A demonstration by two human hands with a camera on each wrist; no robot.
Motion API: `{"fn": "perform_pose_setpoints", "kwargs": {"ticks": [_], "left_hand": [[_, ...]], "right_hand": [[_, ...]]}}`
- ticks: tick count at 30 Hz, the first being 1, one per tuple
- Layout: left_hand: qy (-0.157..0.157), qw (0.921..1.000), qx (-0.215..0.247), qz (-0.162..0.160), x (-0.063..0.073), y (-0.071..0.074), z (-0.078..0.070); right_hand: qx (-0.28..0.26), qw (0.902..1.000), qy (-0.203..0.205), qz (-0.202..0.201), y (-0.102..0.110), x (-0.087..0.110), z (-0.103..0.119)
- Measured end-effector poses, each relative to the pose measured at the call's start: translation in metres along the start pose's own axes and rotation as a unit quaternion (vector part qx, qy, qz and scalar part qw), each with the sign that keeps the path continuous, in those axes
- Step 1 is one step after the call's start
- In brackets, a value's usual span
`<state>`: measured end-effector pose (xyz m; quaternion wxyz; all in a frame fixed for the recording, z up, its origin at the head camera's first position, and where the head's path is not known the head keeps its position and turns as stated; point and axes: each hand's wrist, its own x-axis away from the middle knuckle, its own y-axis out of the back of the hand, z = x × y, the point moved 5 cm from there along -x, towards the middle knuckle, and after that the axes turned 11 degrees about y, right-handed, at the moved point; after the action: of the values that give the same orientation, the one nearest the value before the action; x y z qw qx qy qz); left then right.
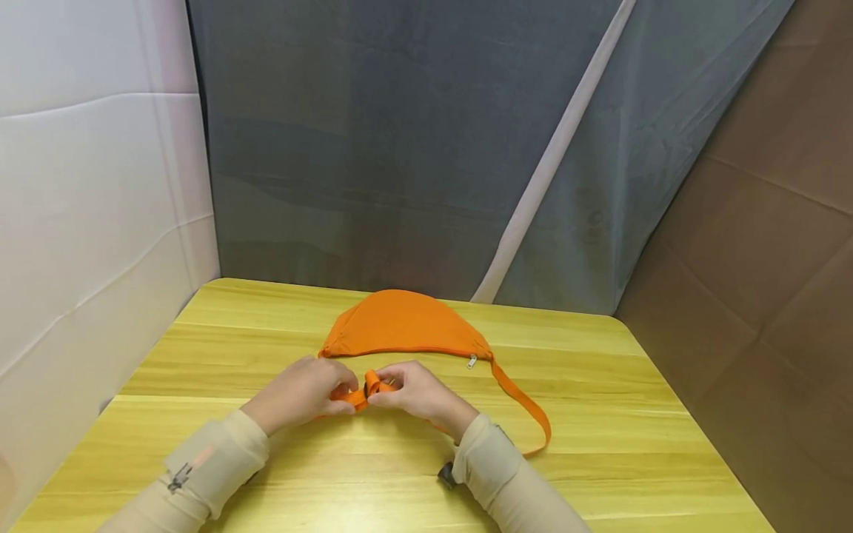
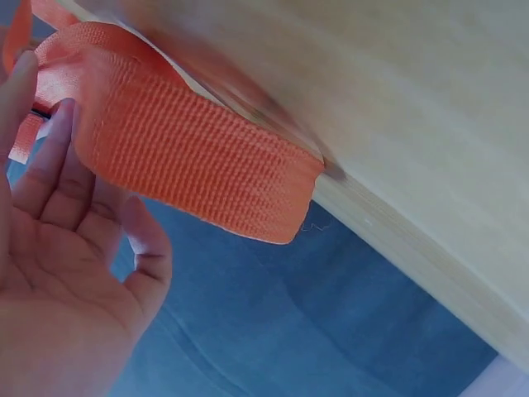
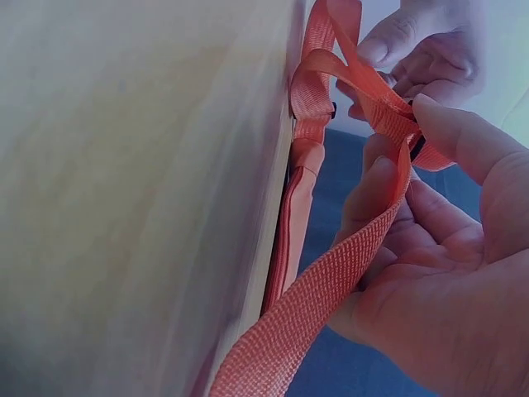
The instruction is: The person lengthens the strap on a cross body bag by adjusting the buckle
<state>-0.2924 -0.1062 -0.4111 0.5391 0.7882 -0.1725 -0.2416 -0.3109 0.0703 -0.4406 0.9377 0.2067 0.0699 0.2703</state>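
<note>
An orange waist bag [image 1: 406, 326] lies on the table, its curved edge toward the back wall and its zipper pull [image 1: 472, 361] toward the front right. In front of it, my left hand [image 1: 306, 394] pinches the bag's orange strap [image 2: 198, 157] between thumb and fingers. Close beside it, my right hand [image 1: 426, 394] grips the strap at a small black slider [image 3: 418, 147], thumb and fingertips pressing it from both sides. Between the hands the webbing forms a loop. The rest of the strap curves round to the right side of the bag.
The yellow wood-grain table [image 1: 600, 414] has its far edge just behind the bag. A grey cloth wall [image 1: 373, 148] stands at the back, a white wall [image 1: 100, 170] at the left and a brown one [image 1: 766, 244] at the right.
</note>
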Motion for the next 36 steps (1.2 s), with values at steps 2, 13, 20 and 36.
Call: {"fn": "perform_pose_setpoints", "kwargs": {"ticks": [2,13,20,36], "left_hand": [[0.003,1.0,-0.005,0.002,0.0,0.0,0.001],[0.012,0.9999,-0.005,0.007,0.001,0.001,0.004],[0.018,0.9997,0.002,0.015,0.0,-0.001,0.007],[0.026,0.9988,-0.014,0.041,0.004,0.002,0.017]], "right_hand": [[0.0,1.0,0.002,0.001,0.0,0.0,0.0],[0.007,0.9999,-0.009,-0.006,0.006,0.004,-0.003],[0.01,0.9999,-0.009,0.0,0.005,0.003,-0.004],[0.032,0.9993,-0.019,0.005,0.017,0.005,-0.014]]}}
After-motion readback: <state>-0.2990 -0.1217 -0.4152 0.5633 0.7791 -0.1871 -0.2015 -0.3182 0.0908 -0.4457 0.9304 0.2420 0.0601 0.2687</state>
